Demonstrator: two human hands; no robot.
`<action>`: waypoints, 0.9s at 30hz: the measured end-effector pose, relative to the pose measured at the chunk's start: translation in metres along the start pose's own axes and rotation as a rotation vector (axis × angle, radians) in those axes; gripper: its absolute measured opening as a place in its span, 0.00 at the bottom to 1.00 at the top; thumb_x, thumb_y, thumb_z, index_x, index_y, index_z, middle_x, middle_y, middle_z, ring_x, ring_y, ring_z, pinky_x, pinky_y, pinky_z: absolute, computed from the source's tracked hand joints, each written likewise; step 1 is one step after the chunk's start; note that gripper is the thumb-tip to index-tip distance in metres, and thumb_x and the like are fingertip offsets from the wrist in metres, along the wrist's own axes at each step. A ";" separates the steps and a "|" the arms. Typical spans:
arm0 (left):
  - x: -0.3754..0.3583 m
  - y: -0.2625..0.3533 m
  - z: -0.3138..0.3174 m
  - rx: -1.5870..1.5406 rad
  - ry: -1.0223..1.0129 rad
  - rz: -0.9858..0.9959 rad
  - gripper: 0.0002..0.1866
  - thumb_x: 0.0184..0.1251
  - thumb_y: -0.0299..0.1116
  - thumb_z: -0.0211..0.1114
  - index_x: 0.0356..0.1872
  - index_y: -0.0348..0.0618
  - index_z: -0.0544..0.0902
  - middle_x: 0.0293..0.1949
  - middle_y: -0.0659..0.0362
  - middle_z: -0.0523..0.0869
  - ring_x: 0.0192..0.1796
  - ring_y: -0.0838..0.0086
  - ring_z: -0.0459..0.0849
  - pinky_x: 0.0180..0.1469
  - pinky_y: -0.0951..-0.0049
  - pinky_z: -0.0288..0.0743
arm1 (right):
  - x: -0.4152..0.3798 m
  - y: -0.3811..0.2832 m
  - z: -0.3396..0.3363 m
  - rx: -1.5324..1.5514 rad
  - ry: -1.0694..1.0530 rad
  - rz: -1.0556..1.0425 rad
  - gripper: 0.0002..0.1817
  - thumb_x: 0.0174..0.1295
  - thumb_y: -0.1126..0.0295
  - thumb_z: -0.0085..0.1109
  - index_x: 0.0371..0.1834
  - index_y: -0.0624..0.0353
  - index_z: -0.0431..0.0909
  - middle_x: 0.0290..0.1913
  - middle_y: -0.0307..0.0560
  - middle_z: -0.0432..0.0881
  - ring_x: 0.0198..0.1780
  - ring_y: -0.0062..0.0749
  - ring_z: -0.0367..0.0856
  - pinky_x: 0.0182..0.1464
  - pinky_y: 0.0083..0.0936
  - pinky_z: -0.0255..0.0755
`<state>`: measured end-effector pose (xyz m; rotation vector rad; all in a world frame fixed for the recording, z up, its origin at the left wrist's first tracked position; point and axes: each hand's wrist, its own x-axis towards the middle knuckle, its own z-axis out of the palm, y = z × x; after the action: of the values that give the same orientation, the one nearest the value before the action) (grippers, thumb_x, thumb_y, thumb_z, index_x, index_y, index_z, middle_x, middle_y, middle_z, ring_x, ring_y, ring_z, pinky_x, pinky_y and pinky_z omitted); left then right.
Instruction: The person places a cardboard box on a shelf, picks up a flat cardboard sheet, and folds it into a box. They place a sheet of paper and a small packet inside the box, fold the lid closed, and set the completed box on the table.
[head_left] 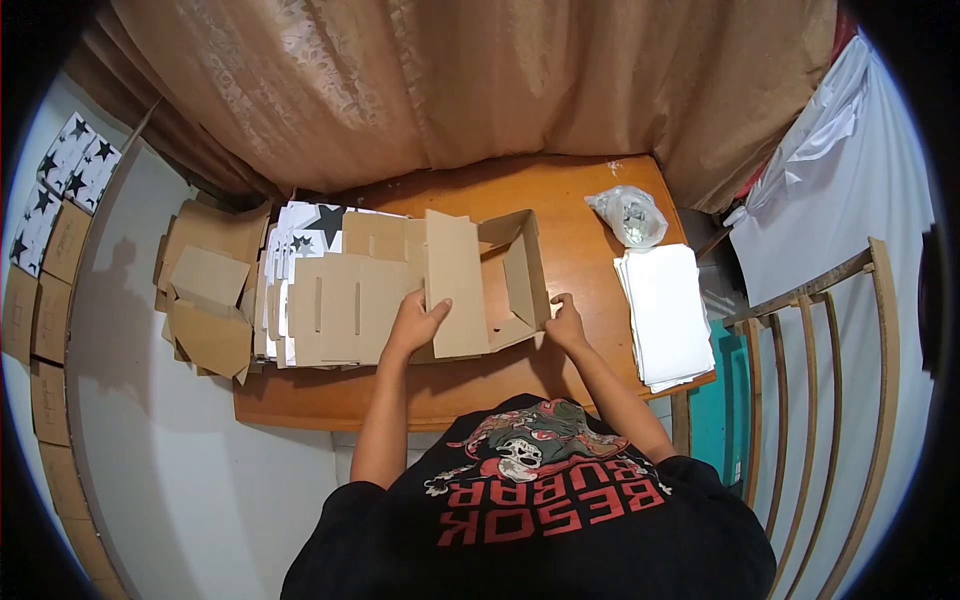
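Note:
An opened-out cardboard box (457, 290) stands on the wooden table, its wide flap to the left and its walls upright on the right. The tabletop shows through its hollow middle. My left hand (418, 322) grips the flap's left edge, thumb over the front. At the box's lower right corner, my right hand (565, 322) pinches the wall's edge between thumb and fingers. Flat cardboard pieces (340, 310) lie in a stack just left of my left hand, partly over white sheets with black stars (325, 222).
White sheets (668, 315) are stacked at the table's right, below a clear plastic bag (632, 215). Folded cardboard (210, 290) sits at the table's left end. Boxes (50, 400) line the far left. A wooden rack (810, 400) stands at the right, a curtain (480, 80) behind.

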<state>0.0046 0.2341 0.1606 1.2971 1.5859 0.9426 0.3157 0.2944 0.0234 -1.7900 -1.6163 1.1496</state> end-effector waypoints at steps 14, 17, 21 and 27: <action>0.011 -0.026 -0.032 -0.074 -0.132 -0.045 0.23 0.72 0.36 0.70 0.62 0.31 0.81 0.52 0.51 0.89 0.53 0.68 0.86 0.58 0.64 0.79 | -0.011 -0.049 -0.027 0.140 0.008 -0.013 0.28 0.52 0.77 0.63 0.58 0.55 0.68 0.32 0.54 0.83 0.37 0.46 0.87 0.42 0.42 0.78; 0.006 -0.050 -0.032 0.085 0.047 -0.063 0.32 0.68 0.34 0.73 0.70 0.33 0.73 0.60 0.42 0.83 0.61 0.57 0.83 0.65 0.57 0.75 | -0.031 -0.082 -0.033 0.091 0.011 -0.049 0.27 0.52 0.77 0.63 0.58 0.54 0.68 0.33 0.60 0.84 0.38 0.54 0.87 0.43 0.45 0.77; -0.014 -0.006 0.001 0.585 0.494 0.076 0.38 0.65 0.33 0.73 0.74 0.36 0.66 0.62 0.40 0.76 0.68 0.52 0.74 0.70 0.52 0.68 | -0.044 -0.094 -0.013 -0.017 0.083 -0.208 0.27 0.50 0.80 0.63 0.56 0.54 0.69 0.27 0.56 0.80 0.31 0.51 0.83 0.37 0.41 0.74; -0.002 -0.011 0.086 -0.017 0.091 0.009 0.30 0.74 0.42 0.67 0.69 0.37 0.69 0.51 0.48 0.83 0.57 0.56 0.82 0.62 0.55 0.76 | -0.081 -0.128 0.003 -0.220 -0.113 -0.289 0.29 0.54 0.73 0.65 0.61 0.53 0.69 0.42 0.64 0.87 0.47 0.65 0.86 0.51 0.55 0.78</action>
<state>0.0816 0.2334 0.1208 1.2665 1.6386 1.0316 0.2437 0.2411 0.1455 -1.5714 -2.0581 0.9859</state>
